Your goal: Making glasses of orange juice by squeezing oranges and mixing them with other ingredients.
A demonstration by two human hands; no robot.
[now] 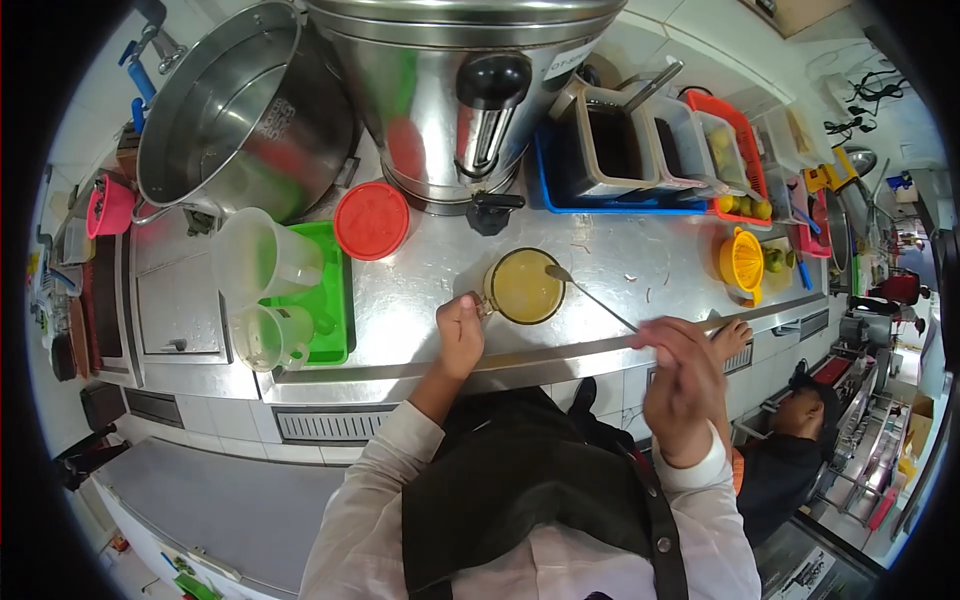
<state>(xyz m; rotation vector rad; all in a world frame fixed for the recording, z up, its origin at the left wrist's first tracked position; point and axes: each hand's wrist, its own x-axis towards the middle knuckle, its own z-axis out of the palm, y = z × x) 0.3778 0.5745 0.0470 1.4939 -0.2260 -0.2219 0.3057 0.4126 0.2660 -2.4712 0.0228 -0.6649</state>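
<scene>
My left hand (460, 335) grips the handle of a clear glass mug (528, 286) of cloudy yellow liquid on the steel counter. My right hand (681, 382), slightly blurred, holds a long-handled metal spoon (602, 305) by its far end. The spoon's bowl is over the mug's right rim; whether it touches the liquid I cannot tell. Behind the mug stands a large steel drink dispenser (420, 97) with a black tap (493, 214). A round tub with a red lid (371, 221) sits behind and left of the mug.
Left are plastic measuring jugs (259, 259), a green tray (341, 300) and a big steel pot (300, 142). At the back right, a blue tray (546, 184) holds dark-filled containers. A yellow citrus juicer (742, 262) and cut green fruit (774, 259) lie right. Another person (787, 465) is at the right; a hand (731, 340) touches the counter edge.
</scene>
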